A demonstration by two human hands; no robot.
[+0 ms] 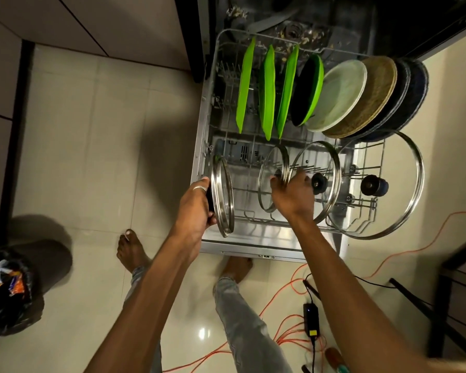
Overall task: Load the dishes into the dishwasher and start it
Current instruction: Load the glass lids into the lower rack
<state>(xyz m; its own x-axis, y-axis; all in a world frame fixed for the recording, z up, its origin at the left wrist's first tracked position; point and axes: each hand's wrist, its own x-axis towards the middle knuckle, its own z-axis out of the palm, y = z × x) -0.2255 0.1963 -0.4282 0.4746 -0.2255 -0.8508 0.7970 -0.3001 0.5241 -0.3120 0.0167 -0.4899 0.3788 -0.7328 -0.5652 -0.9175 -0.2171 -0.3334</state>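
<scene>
The dishwasher's lower rack (288, 223) is pulled out over the open door. In its back row stand three green plates (269, 90), a dark bowl with a green rim (307, 90), a white plate (339, 95), a tan plate (369, 98) and dark plates (409, 92). In the front row stand several glass lids on edge. My left hand (197, 203) grips a steel-rimmed glass lid (223, 195) upright at the rack's left end. My right hand (293, 192) holds the rim of a second glass lid (273, 179). Two bigger lids (331, 179) (404, 184) stand to the right.
Orange cables (288, 300) and a black power adapter (311, 319) lie on the tiled floor at the lower right. A black bin bag (8, 289) sits at the lower left. My bare feet stand just before the door's front edge. Dark furniture (455, 292) stands at right.
</scene>
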